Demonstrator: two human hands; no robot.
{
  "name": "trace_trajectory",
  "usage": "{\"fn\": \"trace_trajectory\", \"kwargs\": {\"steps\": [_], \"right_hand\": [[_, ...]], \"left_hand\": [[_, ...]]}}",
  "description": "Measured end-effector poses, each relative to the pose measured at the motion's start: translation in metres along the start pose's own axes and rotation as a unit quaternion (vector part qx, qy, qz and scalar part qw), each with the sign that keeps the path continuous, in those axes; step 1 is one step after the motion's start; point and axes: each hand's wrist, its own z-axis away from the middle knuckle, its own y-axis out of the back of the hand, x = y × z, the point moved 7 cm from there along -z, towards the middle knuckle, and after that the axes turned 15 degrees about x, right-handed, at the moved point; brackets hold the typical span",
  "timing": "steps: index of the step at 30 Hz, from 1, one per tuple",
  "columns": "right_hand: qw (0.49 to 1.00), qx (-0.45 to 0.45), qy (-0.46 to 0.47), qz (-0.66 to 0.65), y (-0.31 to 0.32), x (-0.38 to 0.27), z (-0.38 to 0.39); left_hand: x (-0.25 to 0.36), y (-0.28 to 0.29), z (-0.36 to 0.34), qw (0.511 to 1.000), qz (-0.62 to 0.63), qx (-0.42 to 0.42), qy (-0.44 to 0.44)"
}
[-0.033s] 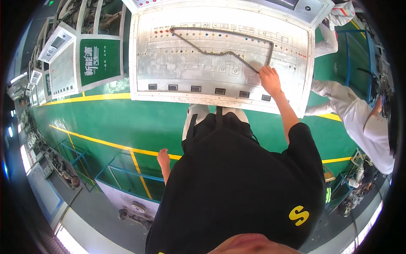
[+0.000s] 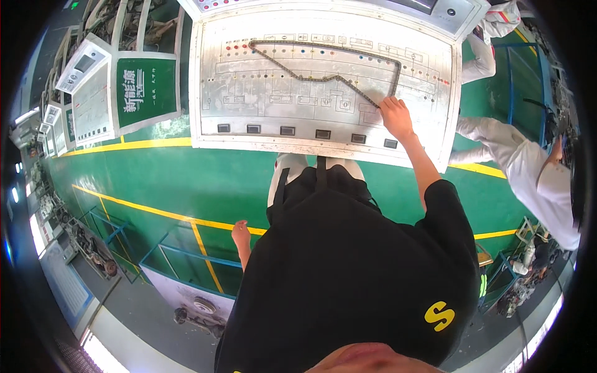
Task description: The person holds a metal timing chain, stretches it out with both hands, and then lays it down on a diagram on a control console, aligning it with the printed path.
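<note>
A dark link chain (image 2: 396,78) lies as a long, bent loop on the upper part of a white sloping panel (image 2: 196,87) in front of me. My right hand (image 2: 394,116) reaches up to the panel. Its fingers are closed on the chain at the loop's lower right corner, and they hide that bit of it. Down at my left side, away from the panel, my left hand (image 2: 240,233) hangs with loosely curled fingers and nothing visible in it.
Dark rectangular switches (image 2: 288,130) line the panel's lower edge. Another console with a green board (image 2: 146,93) stands at left. At right, a person in white clothes (image 2: 516,146) is close by. Behind me is a blue-framed stand (image 2: 163,260).
</note>
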Motion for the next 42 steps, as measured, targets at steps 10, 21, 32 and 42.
{"fn": "trace_trajectory", "kwargs": {"steps": [10, 21, 32, 42], "right_hand": [[0.991, 0.074, -0.107, 0.045, -0.04, -0.033, -0.045], [0.984, 0.112, -0.136, 0.017, -0.034, -0.039, -0.024], [0.99, 0.098, -0.097, -0.006, -0.008, -0.007, 0.015], [0.982, 0.113, -0.142, 0.05, -0.026, -0.054, -0.054]], "left_hand": [[-0.022, -0.02, 0.015, 0.996, -0.024, -0.065, 0.05], [0.004, -0.004, -0.028, 0.998, 0.06, -0.025, -0.002], [-0.014, -0.015, -0.02, 0.996, 0.03, -0.052, -0.063], [-0.013, -0.019, -0.026, 0.998, 0.028, -0.05, 0.034]]}}
